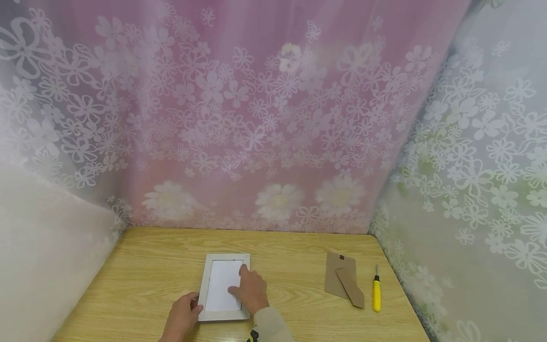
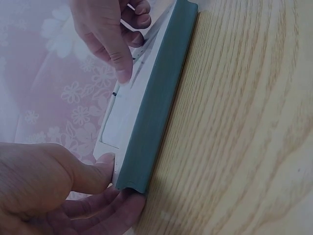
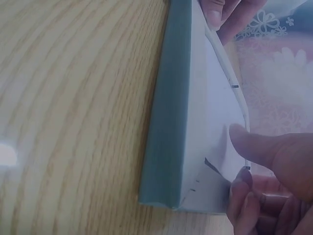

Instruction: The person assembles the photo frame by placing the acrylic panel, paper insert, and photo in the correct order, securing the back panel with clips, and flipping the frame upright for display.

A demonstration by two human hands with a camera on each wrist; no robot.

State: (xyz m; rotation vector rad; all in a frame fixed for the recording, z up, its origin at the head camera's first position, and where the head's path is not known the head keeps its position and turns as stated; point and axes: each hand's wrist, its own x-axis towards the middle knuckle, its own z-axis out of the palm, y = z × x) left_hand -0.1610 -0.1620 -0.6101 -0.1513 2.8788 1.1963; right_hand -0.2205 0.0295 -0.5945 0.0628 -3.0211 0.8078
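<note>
A picture frame (image 1: 224, 316) lies back side up on the table, with a white sheet (image 1: 222, 285) showing in its opening. Its outer side looks blue-green (image 2: 156, 107) in the left wrist view. My left hand (image 1: 182, 314) grips the frame's near left corner, thumb on top and fingers below. Over the right part of the frame is my right hand (image 1: 253, 289); its thumb touches the white sheet, while the index fingertip is at the right inner edge, by a small dark tab (image 3: 248, 168). The right hand's other fingers are bent and partly hidden.
To the right lies a brown backing board (image 1: 335, 273) with a stand leg (image 1: 351, 287) slanting across it. A screwdriver with a yellow handle (image 1: 376, 295) lies beyond it near the table's right edge. Flowered curtains (image 1: 273, 142) enclose the wood-grain table (image 1: 295, 251).
</note>
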